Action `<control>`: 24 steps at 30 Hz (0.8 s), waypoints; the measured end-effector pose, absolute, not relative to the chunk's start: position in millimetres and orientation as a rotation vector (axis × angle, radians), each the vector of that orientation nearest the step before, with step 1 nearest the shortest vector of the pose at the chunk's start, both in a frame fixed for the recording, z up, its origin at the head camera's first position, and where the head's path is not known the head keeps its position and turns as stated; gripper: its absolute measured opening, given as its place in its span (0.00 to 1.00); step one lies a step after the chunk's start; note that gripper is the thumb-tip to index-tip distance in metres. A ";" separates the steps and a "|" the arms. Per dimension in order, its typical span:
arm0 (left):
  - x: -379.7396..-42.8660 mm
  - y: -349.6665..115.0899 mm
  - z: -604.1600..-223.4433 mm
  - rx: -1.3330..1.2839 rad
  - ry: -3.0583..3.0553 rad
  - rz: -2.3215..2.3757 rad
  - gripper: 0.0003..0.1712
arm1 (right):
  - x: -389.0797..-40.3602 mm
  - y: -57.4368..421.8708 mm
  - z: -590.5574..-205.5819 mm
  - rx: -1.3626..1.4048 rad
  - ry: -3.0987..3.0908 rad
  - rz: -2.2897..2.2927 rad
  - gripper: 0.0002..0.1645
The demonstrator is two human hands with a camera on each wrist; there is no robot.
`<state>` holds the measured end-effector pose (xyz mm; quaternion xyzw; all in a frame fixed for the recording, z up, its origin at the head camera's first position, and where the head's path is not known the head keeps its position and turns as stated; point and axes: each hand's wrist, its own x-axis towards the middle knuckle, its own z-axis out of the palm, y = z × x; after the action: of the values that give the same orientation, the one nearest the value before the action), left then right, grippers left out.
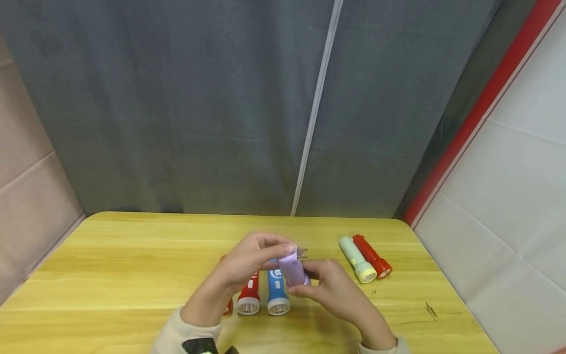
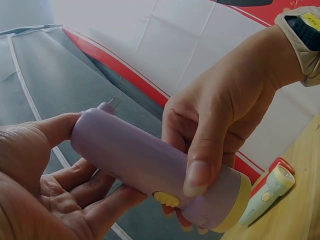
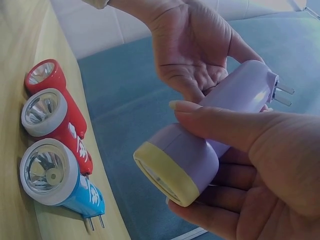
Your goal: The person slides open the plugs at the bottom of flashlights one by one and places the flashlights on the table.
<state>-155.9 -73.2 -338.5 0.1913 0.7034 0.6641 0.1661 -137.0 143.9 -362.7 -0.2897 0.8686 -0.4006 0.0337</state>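
- Evidently the handling of the purple flashlight [image 1: 292, 269] was partway along: it was held up over the counter [image 1: 132, 265] between two hands, not yet set down.
- The left hand [image 1: 252, 260] pinched it at its pronged end, while the right hand [image 1: 331, 287] gripped it near the lamp head, with the thumb on one side and the fingers curled round the other.
- Five more flashlights lay on the counter, held by neither hand. A pale green flashlight [image 1: 353, 253] and a plain red flashlight [image 1: 368, 250] rested side by side to the right; near the middle lay a blue flashlight [image 1: 277, 292], a white-rimmed red flashlight [image 1: 249, 297] and, mostly hidden by the left arm [image 1: 208, 300], an all-red flashlight [image 1: 228, 307].
- Letting go of the purple one was left to do — whether the other five were finished with or waiting, their layout alone did not settle.
- The left wrist view showed a yellow switch [image 2: 166, 199] on the barrel, which the head view did not.
- The right wrist view gave the lamp's yellow rim [image 3: 172, 174], prongs on the blue flashlight, and the all-red flashlight's lamp face — but not the pair at the right, which the head view showed.
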 end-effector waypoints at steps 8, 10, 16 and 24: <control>-155.7 -72.7 -338.2 0.541 2.008 1.889 0.21 | -136.7 143.9 -361.4 -0.879 2.672 -1.221 0.21; -155.8 -72.7 -338.5 0.537 2.007 1.888 0.21 | -136.8 143.9 -361.3 -0.874 2.668 -1.223 0.22; -156.2 -70.9 -339.8 0.517 2.003 1.906 0.21 | -138.5 144.0 -362.8 -0.857 2.664 -1.232 0.21; -157.2 -69.2 -342.4 0.523 1.991 1.923 0.24 | -141.9 143.9 -366.7 -0.836 2.660 -1.266 0.22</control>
<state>-157.2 -69.2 -342.4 0.1831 0.6975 0.6736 0.1618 -141.9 143.9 -366.7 -0.2727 0.8680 -0.4131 0.0398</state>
